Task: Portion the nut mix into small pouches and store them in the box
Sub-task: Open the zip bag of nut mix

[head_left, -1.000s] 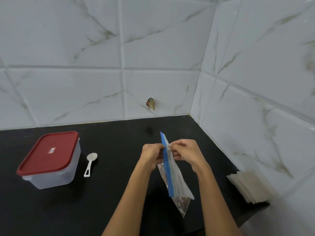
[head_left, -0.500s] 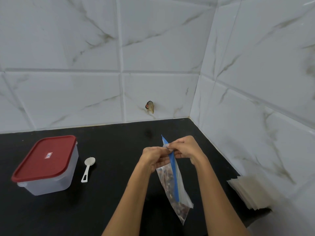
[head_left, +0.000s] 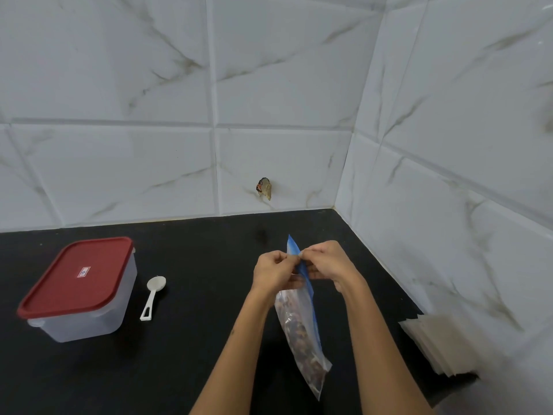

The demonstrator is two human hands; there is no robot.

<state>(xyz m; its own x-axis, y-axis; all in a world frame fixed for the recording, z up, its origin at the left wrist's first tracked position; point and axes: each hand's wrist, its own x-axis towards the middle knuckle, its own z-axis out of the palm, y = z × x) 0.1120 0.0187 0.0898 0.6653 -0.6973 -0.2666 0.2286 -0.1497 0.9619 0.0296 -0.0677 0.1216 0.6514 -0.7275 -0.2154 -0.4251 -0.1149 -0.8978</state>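
The person holds the nut mix bag [head_left: 300, 330] in the air above the worktop [head_left: 191, 348], between the two forearms. The left hand [head_left: 273, 272] and the right hand [head_left: 324, 265] both pinch the blue zip strip [head_left: 302, 269] at the top end of the bag, one on each side, thumbs nearly touching. Both hands are closed on the strip; neither is free.

Change over the last second: the hands have drawn closer together on the strip, and the bag has turned so that more of its clear face and the brown nut mix inside now shows. The strip previously ran more edge-on to the camera. The grip points have stayed near the upper end of the strip. Whether the zip has begun to part cannot be told from this view.

Meaning for the task: the step in hand is probably the opening of the supply bag. No portioning has started.

Other items, relative to the hands:
- The box [head_left: 80, 290], with its red lid [head_left: 76, 272] fitted, stands well to the left of the left hand.
- The white scoop [head_left: 153, 296] lies between the box and the left hand, nearer the box.
- A stack of flat pouches [head_left: 440, 345] lies to the right of the right forearm, against the tiled wall.

The lid must come off before any filled pouch can be stored.
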